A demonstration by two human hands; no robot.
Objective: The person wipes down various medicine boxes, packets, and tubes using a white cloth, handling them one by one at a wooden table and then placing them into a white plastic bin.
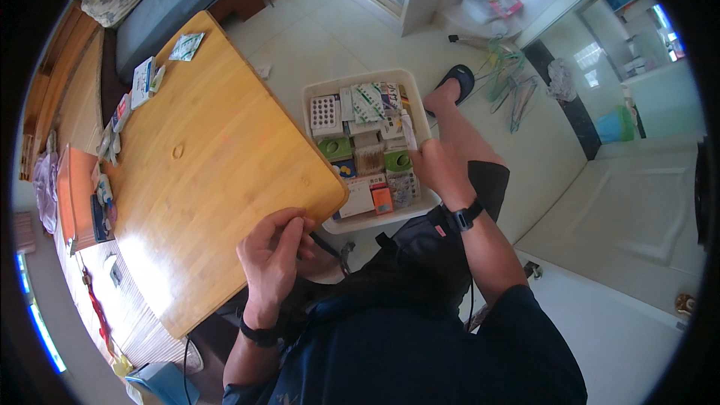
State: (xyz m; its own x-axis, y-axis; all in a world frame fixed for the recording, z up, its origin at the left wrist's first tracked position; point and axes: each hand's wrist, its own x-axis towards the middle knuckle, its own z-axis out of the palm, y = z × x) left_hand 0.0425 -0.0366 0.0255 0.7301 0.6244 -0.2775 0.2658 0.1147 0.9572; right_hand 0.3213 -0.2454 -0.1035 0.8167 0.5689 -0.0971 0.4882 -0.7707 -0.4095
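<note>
My right hand [442, 172] is closed on a slim white tube [408, 129], which points up and away over the right side of a white plastic bin [308, 105]. Packed in the bin are a blister-patterned box [325, 114], a green-and-white foil packet [367, 102], green boxes [335, 150], a bundle of cotton swabs [369, 159], a white box [355, 199] and an orange box [382, 200]. By the near corner of the wooden table [225, 142], my left hand [274, 255] has its fingers curled and thumb pressed in; anything within is hidden.
On the table's far left lie a foil packet [187, 46], a small white box [143, 81] and tubes [111, 142]. An orange holder [79, 191] stands at its left edge. Clothes hangers [514, 97] lie on the floor at right, near my slippered foot [454, 90]. White cabinet doors [615, 217] flank my right.
</note>
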